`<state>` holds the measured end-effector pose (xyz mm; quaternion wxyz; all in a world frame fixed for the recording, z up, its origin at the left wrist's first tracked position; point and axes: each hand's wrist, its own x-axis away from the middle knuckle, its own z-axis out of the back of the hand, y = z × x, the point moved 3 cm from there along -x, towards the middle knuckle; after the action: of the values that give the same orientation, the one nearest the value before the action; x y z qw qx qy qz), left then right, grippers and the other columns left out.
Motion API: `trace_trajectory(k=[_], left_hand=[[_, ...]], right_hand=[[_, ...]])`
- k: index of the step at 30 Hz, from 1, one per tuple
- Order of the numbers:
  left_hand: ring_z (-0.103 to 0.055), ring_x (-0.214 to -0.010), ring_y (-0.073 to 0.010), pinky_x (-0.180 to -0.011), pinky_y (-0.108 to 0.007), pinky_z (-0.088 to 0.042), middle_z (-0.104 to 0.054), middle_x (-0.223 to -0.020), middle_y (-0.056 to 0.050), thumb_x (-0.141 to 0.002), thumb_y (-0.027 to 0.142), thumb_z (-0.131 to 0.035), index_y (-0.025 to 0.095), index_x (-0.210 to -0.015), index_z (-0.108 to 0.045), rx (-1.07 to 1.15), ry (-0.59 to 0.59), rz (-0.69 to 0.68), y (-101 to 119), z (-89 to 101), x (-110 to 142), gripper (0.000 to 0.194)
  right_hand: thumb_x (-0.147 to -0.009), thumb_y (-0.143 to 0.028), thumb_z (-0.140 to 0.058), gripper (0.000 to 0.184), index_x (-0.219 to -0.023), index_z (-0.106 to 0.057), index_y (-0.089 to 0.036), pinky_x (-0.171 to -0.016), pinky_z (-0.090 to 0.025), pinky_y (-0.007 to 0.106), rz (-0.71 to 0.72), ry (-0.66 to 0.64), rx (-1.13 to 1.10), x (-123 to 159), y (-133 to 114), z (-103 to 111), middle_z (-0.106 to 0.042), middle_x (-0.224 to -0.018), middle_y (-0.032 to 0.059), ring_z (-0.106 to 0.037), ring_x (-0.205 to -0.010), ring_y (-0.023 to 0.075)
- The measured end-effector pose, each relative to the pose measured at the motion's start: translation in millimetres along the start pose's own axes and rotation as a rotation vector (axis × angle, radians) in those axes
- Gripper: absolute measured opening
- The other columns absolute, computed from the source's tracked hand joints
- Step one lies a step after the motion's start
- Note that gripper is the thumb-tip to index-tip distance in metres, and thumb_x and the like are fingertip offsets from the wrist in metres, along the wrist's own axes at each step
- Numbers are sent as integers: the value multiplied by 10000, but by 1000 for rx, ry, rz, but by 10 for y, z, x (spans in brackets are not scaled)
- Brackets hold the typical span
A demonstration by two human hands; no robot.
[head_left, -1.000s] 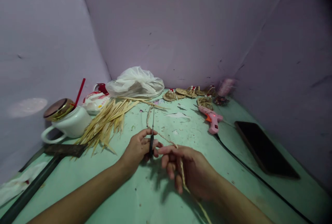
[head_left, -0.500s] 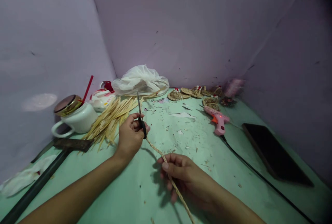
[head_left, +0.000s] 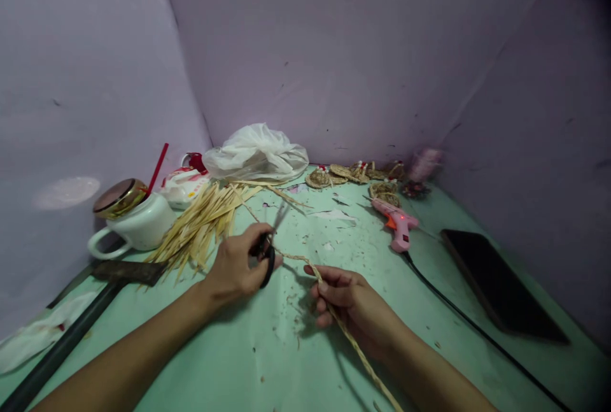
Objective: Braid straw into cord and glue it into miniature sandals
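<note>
Black-handled scissors [head_left: 270, 267] sit in my left hand [head_left: 233, 262], fingers through or around the handles, the blades pointing away and blurred. My right hand [head_left: 346, 294] pinches a thin braided straw cord [head_left: 365, 364] between thumb and fingers. From that pinch the cord's far part runs left to the scissors and its thicker part trails toward the near edge of view. Whether the blades touch the cord I cannot tell. Beyond my left hand lies a pile of dry straw strips [head_left: 198, 224].
On the right are a pink glue gun [head_left: 400, 226] with a black cable and a dark tablet or phone [head_left: 501, 284]. Woven straw ornaments [head_left: 324, 177] line the back wall beside a white plastic bag [head_left: 258, 154]. A white mug [head_left: 150, 224] and a hammer-like tool [head_left: 126, 270] stand left.
The scissors have turned in my left hand, their handles now spread wider and the blades tilted right. My right hand has shifted slightly right and up with the cord.
</note>
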<state>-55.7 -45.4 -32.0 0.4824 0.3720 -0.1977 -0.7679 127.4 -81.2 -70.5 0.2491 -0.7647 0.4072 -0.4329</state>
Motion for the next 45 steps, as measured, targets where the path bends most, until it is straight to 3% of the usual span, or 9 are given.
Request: trace_trajectory(k=[3, 6, 14, 30, 34, 37, 39, 42, 45], left_hand=[[-551, -626, -156, -611, -255, -393, -621, -727, -15, -677, 181, -542, 198, -1040, -554, -190, -223, -190, 83, -77, 74, 363], [-576, -694, -213, -647, -305, -400, -639, -781, -59, -664, 210, -532, 193, -1111, -544, -384, -303, -290, 87, -160, 116, 447], [-603, -704, -247, -603, -355, -436, -649, -809, -69, -728, 206, -467, 164, -1190, -478, -609, -342, -314, 12, -215, 117, 464], [-627, -731, -217, -620, -318, -458, -685, -874, -61, -704, 128, -475, 212, -1194, -504, -465, -360, -276, -14, -157, 89, 499], [-625, -718, -191, -634, -288, -447, -689, -827, -19, -685, 98, -479, 237, -1106, -573, -268, -321, -134, -15, -144, 62, 453], [-612, -670, -171, -590, -258, -440, -677, -779, -26, -707, 176, -540, 192, -1023, -584, 8, -155, 128, -55, -146, 15, 320], [-589, -579, -154, -504, -237, -423, -668, -734, -44, -712, 288, -590, 157, -1019, -539, 267, -86, 343, -87, -178, -7, 337], [-557, -488, -124, -399, -187, -347, -667, -709, -57, -692, 365, -629, 148, -1012, -477, 630, -30, 564, -89, -221, -28, 415], [-559, -506, -93, -392, -146, -298, -671, -778, -68, -638, 309, -691, 155, -1001, -461, 874, 52, 626, -71, -203, -38, 457]], right_hand=[[-634, -40, -617, 264, -889, -660, -94, -419, -495, 195, 22, 37, -31, -19, -50, 42, -566, -586, 1, -484, -442, 64], [-632, -40, -615, 214, -832, -673, -90, -415, -495, 187, 75, 51, -45, -30, -90, 66, -565, -588, 3, -478, -438, 58], [-592, -47, -636, 278, -862, -678, -92, -392, -492, 199, 118, 96, -69, -35, -98, 66, -576, -571, 2, -481, -428, 70], [-600, -38, -623, 310, -902, -671, -93, -389, -489, 199, 122, 141, -60, -9, -132, 61, -578, -574, -1, -485, -428, 72], [-586, -62, -640, 343, -926, -664, -95, -397, -478, 205, 132, 137, -55, -10, -137, 70, -580, -586, 2, -483, -437, 75], [-577, -102, -661, 383, -961, -655, -105, -419, -473, 216, 159, 130, -19, -15, -121, 74, -573, -608, -1, -484, -463, 80], [-596, -161, -668, 403, -996, -648, -120, -432, -467, 230, 222, 105, 59, 1, -108, 56, -563, -637, -4, -487, -486, 89], [-665, -219, -621, 324, -976, -664, -141, -435, -430, 231, 330, -29, 361, 77, -80, -42, -514, -665, -13, -471, -483, 86], [-729, -147, -532, 198, -849, -689, -154, -458, -374, 211, 397, -242, 759, 194, -41, -176, -449, -659, -27, -454, -499, 76]])
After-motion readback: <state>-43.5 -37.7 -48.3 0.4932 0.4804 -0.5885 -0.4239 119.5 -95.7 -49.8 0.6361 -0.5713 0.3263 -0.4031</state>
